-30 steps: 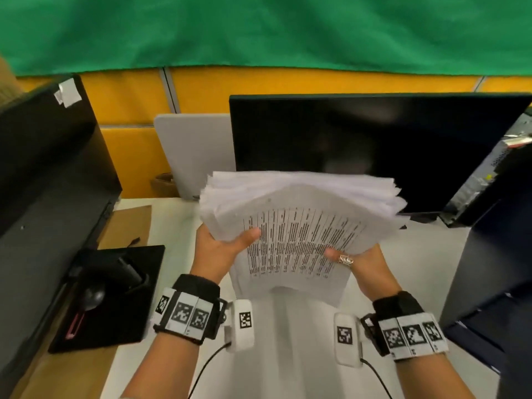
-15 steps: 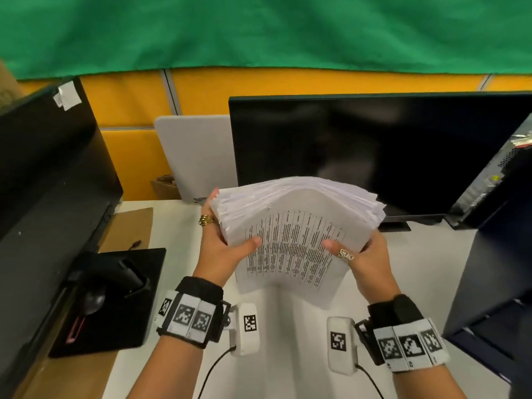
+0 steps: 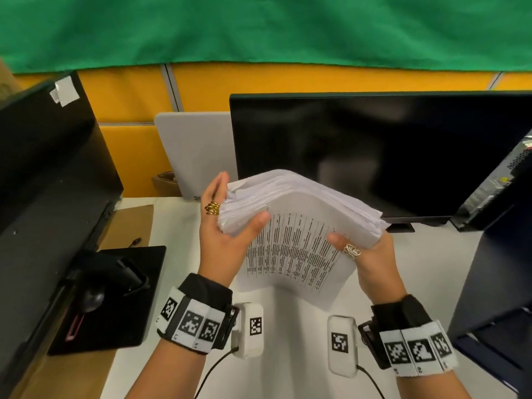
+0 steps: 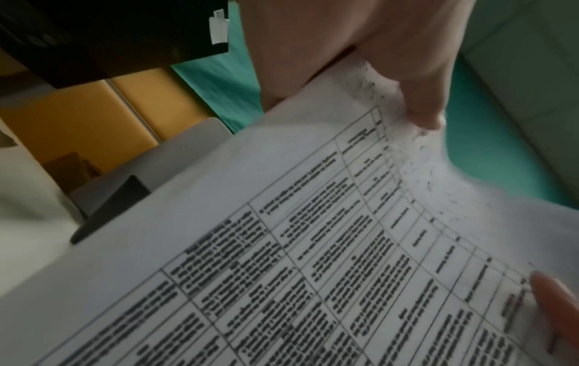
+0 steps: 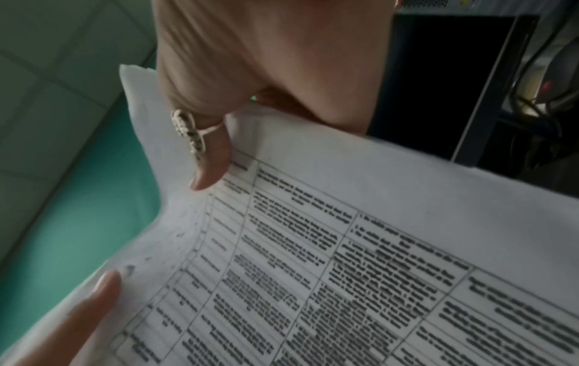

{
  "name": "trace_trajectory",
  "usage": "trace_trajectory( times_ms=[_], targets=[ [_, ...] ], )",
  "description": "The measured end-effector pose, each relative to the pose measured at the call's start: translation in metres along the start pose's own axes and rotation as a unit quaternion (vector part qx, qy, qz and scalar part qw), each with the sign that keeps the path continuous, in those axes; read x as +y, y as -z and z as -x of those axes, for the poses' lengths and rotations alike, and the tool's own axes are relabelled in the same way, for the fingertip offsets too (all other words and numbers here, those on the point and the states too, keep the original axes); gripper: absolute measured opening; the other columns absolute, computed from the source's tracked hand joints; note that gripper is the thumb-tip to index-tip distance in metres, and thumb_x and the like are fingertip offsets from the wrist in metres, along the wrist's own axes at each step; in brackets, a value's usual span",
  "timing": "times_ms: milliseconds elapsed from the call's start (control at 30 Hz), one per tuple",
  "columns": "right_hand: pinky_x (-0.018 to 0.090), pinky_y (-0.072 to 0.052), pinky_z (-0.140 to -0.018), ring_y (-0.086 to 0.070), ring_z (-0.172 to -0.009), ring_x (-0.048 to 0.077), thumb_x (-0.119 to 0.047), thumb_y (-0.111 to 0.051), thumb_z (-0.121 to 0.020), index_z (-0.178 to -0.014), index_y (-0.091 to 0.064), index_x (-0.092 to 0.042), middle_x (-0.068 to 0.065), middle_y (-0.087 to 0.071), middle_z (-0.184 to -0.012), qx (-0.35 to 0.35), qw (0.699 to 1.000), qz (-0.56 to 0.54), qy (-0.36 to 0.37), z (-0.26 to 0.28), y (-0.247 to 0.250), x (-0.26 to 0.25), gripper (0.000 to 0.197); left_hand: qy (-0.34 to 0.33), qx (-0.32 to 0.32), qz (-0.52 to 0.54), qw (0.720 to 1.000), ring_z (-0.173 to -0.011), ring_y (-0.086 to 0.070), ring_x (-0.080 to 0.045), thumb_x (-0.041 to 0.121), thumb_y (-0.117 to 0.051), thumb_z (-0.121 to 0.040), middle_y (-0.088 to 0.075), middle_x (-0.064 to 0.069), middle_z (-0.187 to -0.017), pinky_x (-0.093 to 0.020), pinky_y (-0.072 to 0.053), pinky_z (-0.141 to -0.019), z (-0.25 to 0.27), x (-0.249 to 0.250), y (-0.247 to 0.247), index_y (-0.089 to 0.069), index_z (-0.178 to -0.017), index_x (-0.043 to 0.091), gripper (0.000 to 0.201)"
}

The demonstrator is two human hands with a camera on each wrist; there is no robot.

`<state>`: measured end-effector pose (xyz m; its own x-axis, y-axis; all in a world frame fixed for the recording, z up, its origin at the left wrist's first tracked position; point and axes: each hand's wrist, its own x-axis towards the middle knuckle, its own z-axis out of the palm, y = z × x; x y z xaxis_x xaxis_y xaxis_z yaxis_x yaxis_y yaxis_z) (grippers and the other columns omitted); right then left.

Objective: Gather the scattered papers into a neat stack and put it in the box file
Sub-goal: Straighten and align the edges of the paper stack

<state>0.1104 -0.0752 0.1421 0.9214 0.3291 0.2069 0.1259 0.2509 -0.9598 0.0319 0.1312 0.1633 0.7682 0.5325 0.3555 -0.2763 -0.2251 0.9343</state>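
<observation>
Fingers of both my hands clamp the thick white printed paper stack (image 3: 299, 214), lifted above the white desk (image 3: 288, 326).
Left hand (image 3: 227, 234) grips its left end, right hand (image 3: 371, 254) its right (long axis runs left-right); no box file identifiable.

1. Your left hand (image 3: 227, 240), left of the frame's centre, wears a chunky gold ring (image 3: 212, 208).
2. Your right hand (image 3: 371, 260), right of centre, wears an ornate silver ring (image 3: 351, 250) on the thumb.
3. Each forearm is bare, with a black wrist strap (image 3: 207, 289) above a white band of square black-and-white markers (image 3: 191, 323).
4. A white camera pod (image 3: 250, 329) with one marker and a black cable (image 3: 214, 370) sits inside each wrist, low in the frame.
</observation>
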Motion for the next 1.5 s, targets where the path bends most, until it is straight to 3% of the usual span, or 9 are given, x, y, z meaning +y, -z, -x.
trace_trajectory(
  times_ms=[267,400,600,833,1000,1100,1233,1367,1500],
  targets=[
    [0.038,-0.058,-0.078,-0.068,-0.097,0.026,-0.005,-0.074,-0.068,-0.105,-0.064,-0.017,0.002,-0.073,-0.1,0.025,1.0,-0.004,0.008,0.0,0.001,0.0,0.04,-0.037,-0.006,0.0,0.999,-0.119,-0.037,0.02,0.02,-0.081,-0.059,-0.029,0.028,-0.134,-0.009,-0.042,-0.093,-0.004,-0.002,0.006,-0.008,-0.137,0.044,0.109],
    [0.035,-0.058,-0.077,-0.068,-0.096,0.023,-0.014,-0.071,-0.065,-0.099,-0.066,-0.026,-0.005,-0.074,-0.096,0.02,1.0,0.003,0.013,-0.001,-0.001,0.001,0.037,-0.145,0.06,-0.112,0.981,-0.131,-0.026,0.009,0.033,-0.08,-0.065,-0.025,0.006,-0.144,-0.01,-0.034,-0.103,0.001,-0.003,0.009,-0.034,-0.124,0.044,0.075],
    [0.035,-0.058,-0.076,-0.068,-0.097,0.02,-0.054,-0.083,-0.048,-0.096,-0.069,-0.038,-0.004,-0.072,-0.103,0.004,1.0,0.004,0.009,0.0,-0.003,0.002,0.052,-0.19,0.088,-0.25,0.945,-0.124,-0.033,-0.003,0.043,-0.075,-0.068,-0.041,0.003,-0.133,-0.013,-0.03,-0.104,0.002,0.003,0.022,-0.056,-0.106,0.033,0.044],
    [0.036,-0.059,-0.076,-0.069,-0.095,0.019,-0.04,-0.082,-0.058,-0.095,-0.07,-0.038,-0.006,-0.073,-0.1,0.013,1.0,0.0,0.007,0.001,-0.004,0.001,0.039,-0.299,0.119,-0.361,0.875,-0.11,-0.054,-0.013,0.038,-0.076,-0.072,-0.062,0.011,-0.106,-0.044,-0.018,-0.112,0.006,0.006,0.023,-0.057,-0.101,0.025,0.037],
    [0.034,-0.058,-0.075,-0.069,-0.095,0.019,-0.018,-0.072,-0.067,-0.098,-0.067,-0.03,-0.007,-0.073,-0.097,0.023,1.0,0.005,0.011,0.002,-0.002,0.002,0.033,-0.404,0.185,-0.378,0.812,-0.099,-0.059,-0.014,0.03,-0.083,-0.068,-0.068,0.011,-0.098,-0.039,-0.026,-0.107,0.008,-0.004,0.02,-0.061,-0.098,0.023,0.038],
    [0.03,-0.058,-0.074,-0.069,-0.093,0.017,-0.012,-0.068,-0.068,-0.098,-0.066,-0.029,-0.008,-0.074,-0.096,0.025,1.0,0.006,0.011,0.002,-0.002,0.003,0.035,-0.354,0.14,-0.31,0.871,-0.092,-0.058,-0.013,0.024,-0.083,-0.066,-0.067,0.002,-0.093,-0.028,-0.043,-0.093,0.01,-0.001,0.018,-0.061,-0.102,0.021,0.042],
    [0.026,-0.058,-0.071,-0.07,-0.091,0.013,-0.013,-0.066,-0.067,-0.097,-0.066,-0.03,-0.011,-0.074,-0.093,0.02,1.0,0.006,0.011,0.002,-0.001,0.003,0.035,-0.133,0.047,-0.156,0.978,-0.095,-0.061,-0.006,0.036,-0.079,-0.065,-0.062,0.008,-0.098,-0.018,-0.052,-0.083,0.011,0.009,0.022,-0.056,-0.108,0.035,0.048],
    [0.033,-0.058,-0.075,-0.069,-0.094,0.02,-0.01,-0.072,-0.068,-0.097,-0.068,-0.031,-0.003,-0.073,-0.098,0.011,1.0,0.009,0.004,0.002,0.003,0.003,0.035,-0.025,-0.036,-0.03,0.999,-0.1,-0.063,-0.004,0.024,-0.076,-0.064,-0.064,0.006,-0.104,-0.016,-0.053,-0.079,0.011,0.009,0.023,-0.059,-0.09,0.017,0.032],
    [0.045,-0.056,-0.08,-0.066,-0.1,0.03,-0.009,-0.07,-0.067,-0.112,-0.062,-0.012,0.015,-0.068,-0.11,-0.004,1.0,0.022,-0.013,0.001,0.007,0.003,0.045,0.031,-0.047,0.05,0.997,-0.092,-0.064,0.004,0.006,-0.071,-0.067,-0.061,0.009,-0.098,-0.012,-0.053,-0.066,0.011,0.006,0.016,-0.05,-0.092,0.024,0.037]
  ],
)
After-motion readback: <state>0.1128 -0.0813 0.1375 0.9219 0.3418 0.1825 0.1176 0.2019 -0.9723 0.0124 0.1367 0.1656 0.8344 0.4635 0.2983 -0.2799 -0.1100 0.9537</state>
